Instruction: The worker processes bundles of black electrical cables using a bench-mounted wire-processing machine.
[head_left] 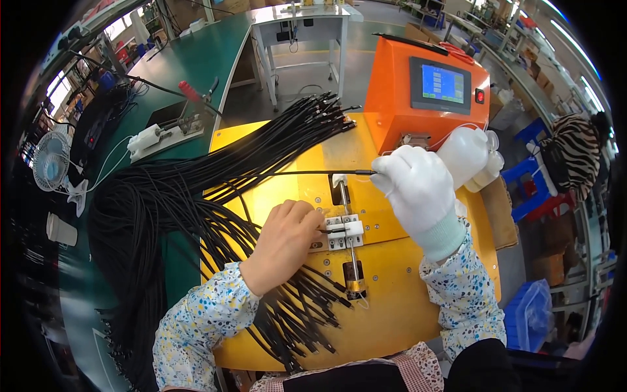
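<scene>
My right hand point(417, 189), in a white glove, pinches the tip end of a black cable point(307, 172). That cable stretches leftward from my fingers above the yellow plate point(392, 287), back to a large bundle. Bare and curled, my left hand point(281, 243) has its fingertips together at the left side of a small white clamp block point(344, 227). A short black cable end point(336, 230) lies in the block and runs under those fingertips. Metal rods extend from the block along the plate. The orange machine point(392, 91) with a lit screen stands just beyond my right hand.
A thick bundle of black cables point(130, 202) covers the left side, its loose ends point(307, 313) fanned near my left forearm. White bottles point(467, 153) stand right of the machine. A red-handled toggle clamp point(189, 91) and a small fan point(52, 160) sit on the green table point(215, 65).
</scene>
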The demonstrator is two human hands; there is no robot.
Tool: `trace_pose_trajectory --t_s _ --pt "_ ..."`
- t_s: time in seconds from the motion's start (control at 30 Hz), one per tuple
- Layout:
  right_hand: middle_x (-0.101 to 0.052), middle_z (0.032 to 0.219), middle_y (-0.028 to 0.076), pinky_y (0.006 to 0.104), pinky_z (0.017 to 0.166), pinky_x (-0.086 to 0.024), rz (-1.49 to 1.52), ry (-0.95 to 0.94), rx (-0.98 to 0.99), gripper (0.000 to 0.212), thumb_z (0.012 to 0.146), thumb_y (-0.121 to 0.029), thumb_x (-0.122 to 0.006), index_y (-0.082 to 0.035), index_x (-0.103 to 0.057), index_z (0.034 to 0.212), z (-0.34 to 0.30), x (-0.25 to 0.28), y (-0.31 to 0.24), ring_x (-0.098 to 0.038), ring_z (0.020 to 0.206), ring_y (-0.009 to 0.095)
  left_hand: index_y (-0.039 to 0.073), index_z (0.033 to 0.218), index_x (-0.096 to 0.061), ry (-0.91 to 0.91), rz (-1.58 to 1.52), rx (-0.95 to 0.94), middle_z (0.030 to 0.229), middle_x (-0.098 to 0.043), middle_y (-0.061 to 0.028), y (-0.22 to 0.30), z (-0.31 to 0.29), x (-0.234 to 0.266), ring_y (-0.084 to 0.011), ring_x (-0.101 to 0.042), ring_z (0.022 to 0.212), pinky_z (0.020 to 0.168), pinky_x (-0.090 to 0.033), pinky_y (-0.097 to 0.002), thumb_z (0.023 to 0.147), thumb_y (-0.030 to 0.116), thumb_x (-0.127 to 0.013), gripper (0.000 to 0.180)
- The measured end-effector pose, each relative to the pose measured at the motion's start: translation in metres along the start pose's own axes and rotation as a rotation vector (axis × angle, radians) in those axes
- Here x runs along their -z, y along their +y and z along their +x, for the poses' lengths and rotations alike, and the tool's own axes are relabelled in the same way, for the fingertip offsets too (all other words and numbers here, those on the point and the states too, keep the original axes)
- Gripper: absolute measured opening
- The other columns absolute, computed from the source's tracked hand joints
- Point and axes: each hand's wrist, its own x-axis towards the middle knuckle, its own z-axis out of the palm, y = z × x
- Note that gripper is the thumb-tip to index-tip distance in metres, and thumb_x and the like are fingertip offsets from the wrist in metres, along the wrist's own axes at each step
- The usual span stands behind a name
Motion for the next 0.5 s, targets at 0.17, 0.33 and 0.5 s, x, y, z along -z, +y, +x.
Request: trace_pose_trajectory --t_s 0.17,0.33,0.5 --pt "-0.058 0.077 0.009 0.0364 0.067 -0.047 0.21 0.077 -0.146 0.013 0.076 -0.002 -0.068 -0.003 -0.062 0.087 -0.004 -0.006 0.005 -0.059 0.074 0.027 0.004 0.091 -0.06 -0.117 0.063 -0.041 0.097 -0.059 -0.0095 0.001 0.003 0.016 -0.0281 -0.053 0.093 0.088 -0.041 -0.0386 0.075 0.005 -0.069 0.018" --pt "-0.061 0.079 0.011 0.0326 0.07 -0.049 0.649 -0.167 -0.308 0.006 0.08 -0.001 -0.063 0.0 -0.063 0.086 -0.032 0.0 -0.011 -0.062 0.077 0.023 0.005 0.108 -0.058 -0.193 -0.246 -0.242 0.106 -0.057 -0.0126 0.033 0.006 0.082 -0.0288 -0.053 0.101 0.094 -0.039 -0.0442 0.073 0.007 -0.072 0.038" --pt "-0.063 0.082 0.011 0.0325 0.068 -0.05 0.732 -0.287 -0.33 0.011 0.079 -0.005 -0.065 -0.001 -0.066 0.089 -0.041 -0.005 -0.026 -0.063 0.075 0.022 0.002 0.111 -0.055 -0.097 -0.463 0.17 0.091 -0.059 -0.0154 0.03 0.006 0.026 -0.029 -0.06 0.081 0.071 -0.049 -0.0338 0.083 0.005 -0.068 0.031"
